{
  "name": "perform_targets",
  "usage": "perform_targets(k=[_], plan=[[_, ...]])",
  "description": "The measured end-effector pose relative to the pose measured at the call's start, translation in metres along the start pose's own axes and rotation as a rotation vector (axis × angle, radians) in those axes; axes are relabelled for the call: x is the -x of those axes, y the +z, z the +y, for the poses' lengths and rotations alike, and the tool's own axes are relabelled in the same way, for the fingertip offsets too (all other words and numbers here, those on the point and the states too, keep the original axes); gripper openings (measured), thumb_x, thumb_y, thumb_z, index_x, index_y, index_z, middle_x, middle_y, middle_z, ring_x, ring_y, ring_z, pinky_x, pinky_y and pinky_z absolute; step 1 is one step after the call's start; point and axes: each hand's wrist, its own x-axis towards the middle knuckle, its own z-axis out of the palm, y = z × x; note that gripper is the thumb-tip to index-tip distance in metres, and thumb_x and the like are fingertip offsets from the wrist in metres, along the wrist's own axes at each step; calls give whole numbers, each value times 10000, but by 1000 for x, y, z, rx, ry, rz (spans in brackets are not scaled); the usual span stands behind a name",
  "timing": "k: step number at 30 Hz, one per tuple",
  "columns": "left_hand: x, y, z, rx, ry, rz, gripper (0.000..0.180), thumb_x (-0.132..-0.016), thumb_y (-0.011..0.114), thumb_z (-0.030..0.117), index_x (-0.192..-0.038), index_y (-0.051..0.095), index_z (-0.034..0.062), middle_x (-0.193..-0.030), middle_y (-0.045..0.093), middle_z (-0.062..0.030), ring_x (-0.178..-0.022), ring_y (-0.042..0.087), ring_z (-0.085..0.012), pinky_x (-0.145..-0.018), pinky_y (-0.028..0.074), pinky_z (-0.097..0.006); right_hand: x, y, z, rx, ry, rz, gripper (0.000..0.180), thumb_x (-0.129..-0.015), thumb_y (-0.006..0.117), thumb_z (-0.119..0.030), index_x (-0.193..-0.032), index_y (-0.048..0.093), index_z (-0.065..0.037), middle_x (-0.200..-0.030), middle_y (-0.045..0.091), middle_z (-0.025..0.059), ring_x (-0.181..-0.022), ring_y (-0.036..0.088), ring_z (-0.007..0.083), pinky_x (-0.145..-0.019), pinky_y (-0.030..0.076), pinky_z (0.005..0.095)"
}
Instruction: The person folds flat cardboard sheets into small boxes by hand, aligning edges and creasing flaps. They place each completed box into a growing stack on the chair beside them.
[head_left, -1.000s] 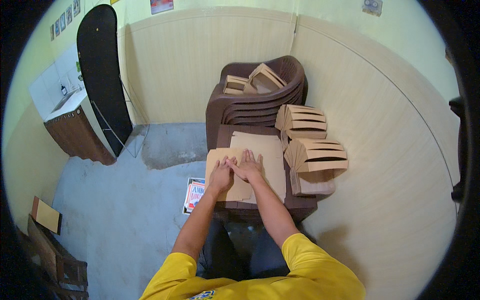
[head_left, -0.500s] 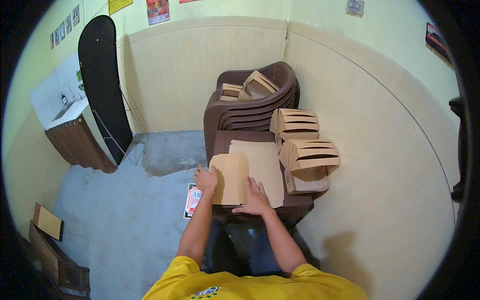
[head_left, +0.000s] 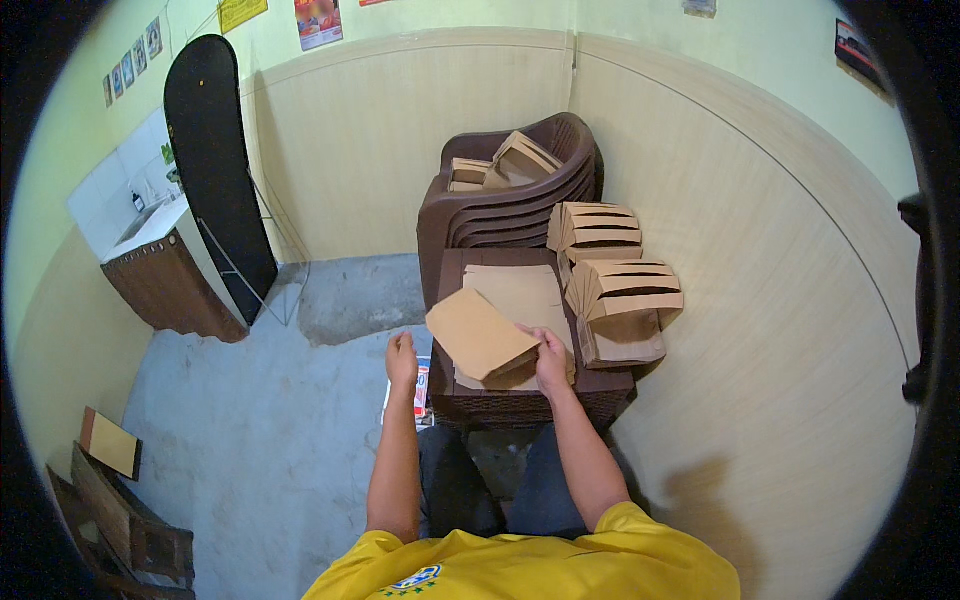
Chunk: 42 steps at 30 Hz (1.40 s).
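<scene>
I am watching the right hand (head_left: 551,362) pinching a flat brown bag (head_left: 482,335) by its near right corner, grip clamped on it, the bag tilting up and leftward over the near left part of the surface (head_left: 530,390). The left hand (head_left: 402,358) is hanging off the surface's left edge, loosely curled on nothing. The dark brown surface is carrying a stack of flat paper (head_left: 520,295) under the bag and piles of folded bags (head_left: 620,290) on its right. Stacked chairs (head_left: 510,205) are standing at its far side in the corner of the panelled walls (head_left: 400,130). A black board (head_left: 215,160) is leaning far left beside a sink counter (head_left: 165,270). The floor (head_left: 250,440) is grey concrete.
</scene>
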Motion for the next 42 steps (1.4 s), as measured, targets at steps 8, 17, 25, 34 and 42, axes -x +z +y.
perform_targets(k=[8,17,25,34,42], plan=[[88,11,30,-220,589,-106,292,-1013,780,280,-1091,742,1,-1301,648,-170,-1245,630,-321,-996,527,-444,-8,3,-28,-119,353,59,203,-1162,555,-215,-1268,608,-50,-969,721,97,-648,695,203,-543,542,312],[120,16,80,-673,1048,183,758,-721,942,222,-1406,622,167,-1498,513,-214,-1447,449,-432,-1238,327,-603,-53,-26,-8,756,-84,-170,224,-989,570,58,-1136,728,0,-939,728,90,-763,705,223,-710,563,348],[120,7,66,-759,1270,4,179,-839,811,119,-1012,794,161,-1055,742,-6,-1076,687,-241,-1086,452,-487,-84,-44,11,629,-26,46,320,-909,694,9,-1220,759,-30,-1025,734,104,-904,708,250,-832,573,371],[130,14,16,-854,1111,-255,292,-814,808,125,-1101,757,138,-1116,735,-25,-1116,687,-278,-1000,535,-459,30,-31,-60,1093,-509,-467,412,-809,832,-143,-1220,799,-126,-1260,715,79,-1261,633,300,-1060,516,466],[130,2,21,-929,1103,-391,350,-822,846,173,-1164,782,210,-1131,705,12,-1133,665,-255,-974,546,-443,37,-27,-71,1080,-370,-531,236,-864,869,-252,-1047,843,-106,-1222,709,91,-1238,634,328,-1079,492,454]])
